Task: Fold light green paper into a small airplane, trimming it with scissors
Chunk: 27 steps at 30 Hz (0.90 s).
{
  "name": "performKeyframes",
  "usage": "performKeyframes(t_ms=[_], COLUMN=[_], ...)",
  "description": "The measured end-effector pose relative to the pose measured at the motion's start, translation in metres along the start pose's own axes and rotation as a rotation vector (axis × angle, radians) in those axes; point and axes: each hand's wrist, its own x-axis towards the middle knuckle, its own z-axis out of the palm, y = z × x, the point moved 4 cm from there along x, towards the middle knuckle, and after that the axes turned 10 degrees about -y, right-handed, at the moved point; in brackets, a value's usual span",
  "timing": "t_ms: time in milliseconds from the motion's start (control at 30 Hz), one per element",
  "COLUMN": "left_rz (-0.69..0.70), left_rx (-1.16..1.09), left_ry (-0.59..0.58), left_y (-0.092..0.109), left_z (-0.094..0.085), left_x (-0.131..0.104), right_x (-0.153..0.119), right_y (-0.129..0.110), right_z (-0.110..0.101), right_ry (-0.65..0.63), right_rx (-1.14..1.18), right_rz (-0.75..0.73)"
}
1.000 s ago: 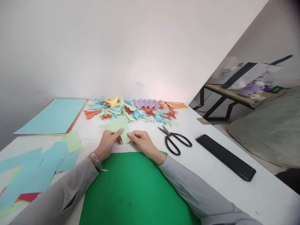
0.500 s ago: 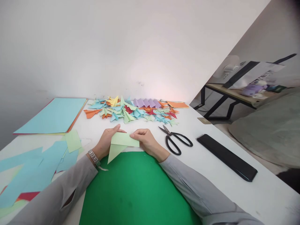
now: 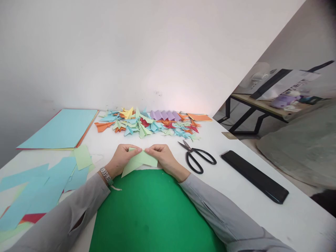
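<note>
A piece of light green paper (image 3: 139, 161), partly folded, is held between my two hands just above the far edge of a green sheet (image 3: 154, 210). My left hand (image 3: 122, 157) pinches its upper left part, thumb lying on top, fingers behind and mostly hidden. At the upper right, my right hand (image 3: 164, 157) grips the same paper between thumb and fingers. Both thumb tips nearly meet at the top edge. One pointed flap hangs down to the left.
Folded paper planes (image 3: 144, 124) in several colours pile up by the wall. Black-handled scissors (image 3: 195, 155) and a long black case (image 3: 254, 176) lie right. A stack of coloured sheets (image 3: 60, 127) and cut paper pieces (image 3: 44, 185) cover the left. Beyond stands a wooden shelf (image 3: 262, 103).
My left thumb has come down onto the paper's top, close to the right thumb. The paper's upper left corner is now turned and its hanging point sits slightly higher.
</note>
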Motion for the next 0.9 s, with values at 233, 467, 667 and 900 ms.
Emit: performKeyframes(t_ms=[233, 467, 667, 900], left_rz=[0.060, 0.068, 0.027, -0.042], left_rx=[0.216, 0.235, 0.163, -0.043], left_ry=[-0.003, 0.030, 0.016, -0.057], left_y=[-0.0021, 0.0010, -0.0017, -0.0055], left_z=[-0.0022, -0.0014, -0.0005, 0.0061], left_x=[0.0011, 0.0012, 0.0024, 0.0008], right_x=[0.0012, 0.0005, -0.0006, 0.0010], right_y=[0.0024, 0.0001, -0.0016, -0.0009], right_z=[0.0022, 0.0027, 0.0039, 0.0021], right_ry=[-0.027, -0.023, -0.042, 0.014], right_rx=[-0.109, -0.107, -0.067, 0.041], right_rz=[0.046, 0.052, 0.057, 0.038])
